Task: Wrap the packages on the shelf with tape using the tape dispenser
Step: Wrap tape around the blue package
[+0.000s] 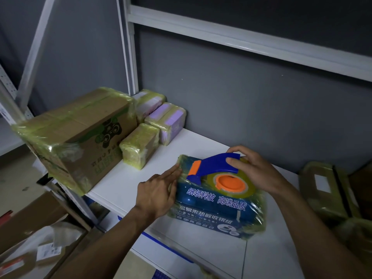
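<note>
A blue package (pixel 217 210) with white lettering, wrapped in yellowish tape, lies on the white shelf (pixel 124 182). On top of it lies a blue tape dispenser (pixel 213 166) with an orange hub and a roll of yellowish tape. My right hand (pixel 253 170) grips the dispenser's blue handle from the far right side. My left hand (pixel 159 190) presses with straight fingers against the package's left side.
A large tape-wrapped cardboard box (pixel 80 135) stands at the shelf's left end, with a small yellow-wrapped parcel (pixel 138 146) and purple wrapped parcels (pixel 169 121) beside it. More wrapped packages (pixel 326 190) lie at the right. Cardboard and papers (pixel 34 234) sit on the floor lower left.
</note>
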Tool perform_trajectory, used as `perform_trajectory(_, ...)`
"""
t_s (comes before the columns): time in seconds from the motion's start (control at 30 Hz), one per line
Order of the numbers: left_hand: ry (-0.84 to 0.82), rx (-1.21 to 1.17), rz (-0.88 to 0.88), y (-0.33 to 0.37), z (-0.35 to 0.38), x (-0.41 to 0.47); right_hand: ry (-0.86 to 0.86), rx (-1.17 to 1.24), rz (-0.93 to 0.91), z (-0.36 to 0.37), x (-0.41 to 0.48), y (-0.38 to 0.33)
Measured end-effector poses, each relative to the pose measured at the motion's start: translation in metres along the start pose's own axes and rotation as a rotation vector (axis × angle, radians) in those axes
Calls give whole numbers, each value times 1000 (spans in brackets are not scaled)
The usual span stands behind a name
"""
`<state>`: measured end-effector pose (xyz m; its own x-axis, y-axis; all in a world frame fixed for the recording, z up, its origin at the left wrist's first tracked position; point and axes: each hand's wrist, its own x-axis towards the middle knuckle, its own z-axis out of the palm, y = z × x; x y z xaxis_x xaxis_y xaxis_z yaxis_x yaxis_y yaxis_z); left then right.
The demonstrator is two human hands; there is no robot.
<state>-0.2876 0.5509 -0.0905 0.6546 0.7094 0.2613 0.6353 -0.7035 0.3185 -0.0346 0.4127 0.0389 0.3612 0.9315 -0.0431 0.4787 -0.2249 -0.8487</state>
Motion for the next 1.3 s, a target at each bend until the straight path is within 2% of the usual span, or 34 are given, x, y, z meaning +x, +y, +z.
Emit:
perform_trajectory(0.13, -10, -14, 5, -4, -5, 6, 10, 27, -4, -22, -8, -2)
perform_trajectory(0.37, -47, -41, 42, 4, -12, 5, 22, -24, 35, -12, -10, -1)
perform_trajectory(0.53, 32, 6, -28, -12, -29, 7, -34, -10, 19, 11, -7, -12)
perform_trajectory(0.73, -22, 66, -134, -29, -34, 12, -30, -9, 4, 42, 7, -21)
perform_trajectory(0.9, -79, -34, 19, -16, -19, 5, 3, 4, 18, 45, 12, -15)
perform_trajectory(1.13, -30, 77, 46, -17, -6, -1, -61, 70, 41, 44, 11, -12)
perform_trajectory(1.3, -41, 109, 47, -19, -12, 6, -38, 78, 42, 40, 13, -13)
